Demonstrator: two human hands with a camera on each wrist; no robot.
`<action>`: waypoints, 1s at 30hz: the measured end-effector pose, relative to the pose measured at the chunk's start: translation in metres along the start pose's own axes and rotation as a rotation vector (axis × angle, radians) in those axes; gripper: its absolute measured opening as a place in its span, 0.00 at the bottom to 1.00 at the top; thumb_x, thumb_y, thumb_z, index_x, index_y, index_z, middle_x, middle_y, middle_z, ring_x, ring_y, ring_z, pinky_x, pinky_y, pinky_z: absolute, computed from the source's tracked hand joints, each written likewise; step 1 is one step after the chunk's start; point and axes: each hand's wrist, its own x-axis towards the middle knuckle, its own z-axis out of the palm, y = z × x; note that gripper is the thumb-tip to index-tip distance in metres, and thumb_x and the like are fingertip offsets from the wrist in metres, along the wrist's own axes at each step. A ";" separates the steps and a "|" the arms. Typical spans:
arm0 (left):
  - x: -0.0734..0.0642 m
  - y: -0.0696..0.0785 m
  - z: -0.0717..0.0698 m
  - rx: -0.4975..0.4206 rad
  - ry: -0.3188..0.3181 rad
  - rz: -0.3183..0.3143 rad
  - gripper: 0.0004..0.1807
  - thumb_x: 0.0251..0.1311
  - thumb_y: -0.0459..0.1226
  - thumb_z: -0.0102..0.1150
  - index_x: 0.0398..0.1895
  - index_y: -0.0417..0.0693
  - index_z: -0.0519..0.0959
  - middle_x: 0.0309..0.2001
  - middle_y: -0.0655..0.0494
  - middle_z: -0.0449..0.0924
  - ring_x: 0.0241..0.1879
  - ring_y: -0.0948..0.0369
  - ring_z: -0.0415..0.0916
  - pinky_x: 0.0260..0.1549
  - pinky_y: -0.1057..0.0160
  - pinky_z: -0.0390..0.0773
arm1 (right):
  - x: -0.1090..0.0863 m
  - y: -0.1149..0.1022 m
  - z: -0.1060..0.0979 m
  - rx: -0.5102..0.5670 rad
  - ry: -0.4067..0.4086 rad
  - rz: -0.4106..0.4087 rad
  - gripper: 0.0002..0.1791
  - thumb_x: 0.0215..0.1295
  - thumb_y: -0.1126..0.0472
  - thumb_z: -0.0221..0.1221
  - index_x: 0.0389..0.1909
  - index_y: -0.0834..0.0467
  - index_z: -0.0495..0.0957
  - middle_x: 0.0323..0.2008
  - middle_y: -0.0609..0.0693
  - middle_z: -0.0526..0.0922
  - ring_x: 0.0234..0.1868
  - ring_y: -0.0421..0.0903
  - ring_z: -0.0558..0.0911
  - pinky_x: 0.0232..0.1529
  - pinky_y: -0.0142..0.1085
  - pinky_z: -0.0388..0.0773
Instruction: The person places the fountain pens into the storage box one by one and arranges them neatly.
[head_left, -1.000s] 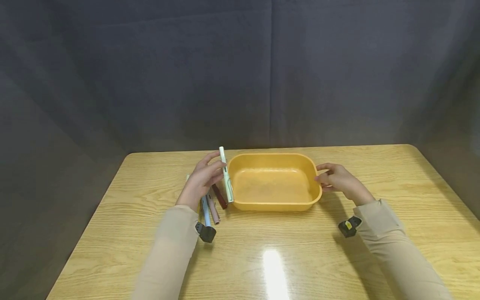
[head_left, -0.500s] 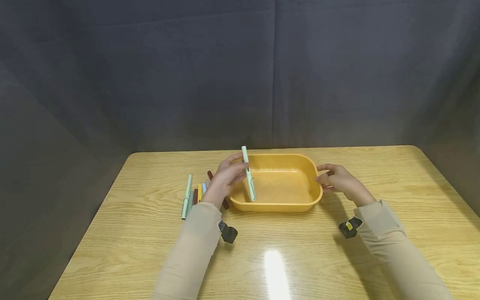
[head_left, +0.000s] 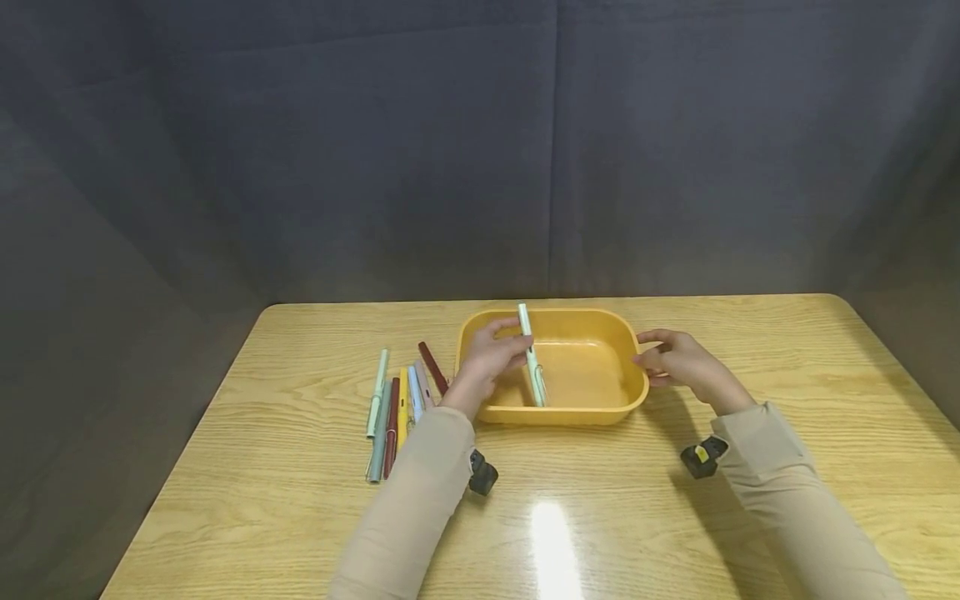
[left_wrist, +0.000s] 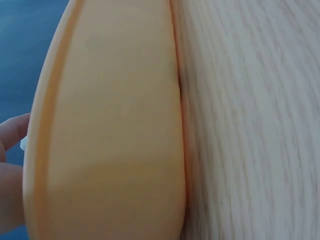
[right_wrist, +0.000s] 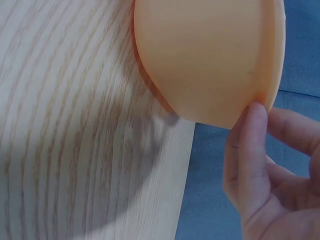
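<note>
My left hand is over the left half of a yellow-orange plastic tray, holding a mint-green pen between thumb and fingers. The pen slants over the tray's inside, its clip end lower and toward me. At the tray's right end, my right hand pinches the rim between thumb and fingers, as the right wrist view shows at the fingertips. In the left wrist view the tray's outer wall hides most of the left hand and the pen.
Left of the tray, several pens lie on the wooden table: a mint one, a teal one, a yellow one, and a dark red one slanting near the tray. A dark curtain hangs behind the table.
My left hand has carried the mint-green pen rightward from the tray's left edge to over its inside, uncovering the pens on the table. The right hand stays at the rim.
</note>
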 end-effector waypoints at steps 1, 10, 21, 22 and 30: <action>0.000 0.000 0.003 0.002 -0.008 -0.002 0.26 0.64 0.31 0.55 0.66 0.41 0.65 0.58 0.38 0.74 0.57 0.49 0.76 0.56 0.59 0.80 | 0.000 0.000 0.000 0.000 0.000 0.003 0.32 0.69 0.60 0.50 0.68 0.72 0.55 0.52 0.64 0.74 0.40 0.39 0.79 0.47 0.33 0.84; 0.004 -0.004 0.023 0.002 -0.027 0.002 0.25 0.63 0.30 0.55 0.63 0.34 0.67 0.57 0.36 0.75 0.56 0.47 0.76 0.53 0.59 0.82 | 0.000 -0.003 0.001 0.006 -0.011 0.007 0.32 0.69 0.61 0.51 0.68 0.72 0.54 0.52 0.63 0.73 0.42 0.41 0.78 0.49 0.35 0.84; 0.012 -0.009 0.045 0.011 -0.012 -0.025 0.24 0.61 0.29 0.55 0.61 0.34 0.69 0.55 0.38 0.76 0.52 0.47 0.79 0.47 0.60 0.84 | 0.001 -0.004 0.000 0.003 -0.014 -0.004 0.34 0.68 0.60 0.52 0.69 0.72 0.52 0.52 0.63 0.73 0.41 0.40 0.78 0.46 0.32 0.84; 0.013 -0.010 0.047 0.011 -0.009 -0.027 0.24 0.61 0.29 0.54 0.61 0.34 0.69 0.55 0.38 0.76 0.51 0.47 0.80 0.47 0.60 0.85 | 0.001 -0.004 0.000 0.002 -0.015 -0.005 0.34 0.68 0.60 0.51 0.69 0.72 0.52 0.52 0.63 0.73 0.41 0.40 0.78 0.46 0.32 0.84; 0.017 -0.014 0.062 0.041 -0.001 -0.036 0.24 0.59 0.28 0.52 0.61 0.32 0.70 0.54 0.38 0.76 0.49 0.49 0.80 0.46 0.60 0.85 | 0.002 -0.002 -0.002 -0.011 -0.016 0.008 0.34 0.69 0.59 0.51 0.69 0.72 0.53 0.54 0.65 0.72 0.42 0.41 0.79 0.47 0.34 0.85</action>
